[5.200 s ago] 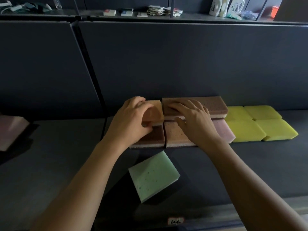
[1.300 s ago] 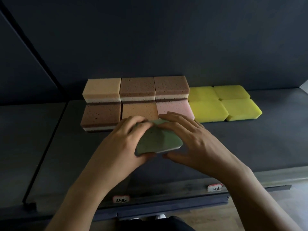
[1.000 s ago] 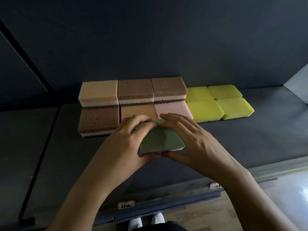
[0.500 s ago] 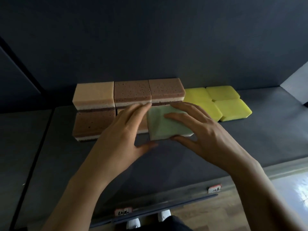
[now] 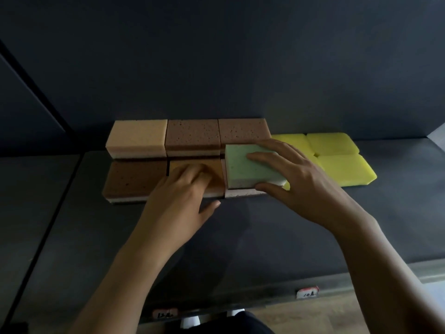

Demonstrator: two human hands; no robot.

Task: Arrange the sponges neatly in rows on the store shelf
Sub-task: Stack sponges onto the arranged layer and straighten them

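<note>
View: head camera, looking down on the shelf (image 5: 240, 237).
Task item: green sponge (image 5: 250, 168), which lay flat on top of a pink sponge (image 5: 243, 192) at the right end of the front row, its left edge beside an orange sponge (image 5: 216, 172).
Right hand (image 5: 301, 184): held the green sponge, fingers spread across its top and thumb against the front edge.
Left hand (image 5: 183, 201): held nothing; its fingers lay flat on the orange sponge.
Other stock: a brown sponge (image 5: 134, 179) at front left; a back row of three stacked higher (image 5: 192, 136); yellow sponges (image 5: 342, 169) to the right.
Handling, judged: light, soft and compressible, with a rough, non-slip surface. Best taken by opposite side edges with light pressure, as squeezing would deform it and spoil alignment.
Obscured: most of the pink sponge, the near yellow sponges behind the right hand, and the right edge of the green sponge. Writing on the price tags (image 5: 307, 292) was illegible.
</note>
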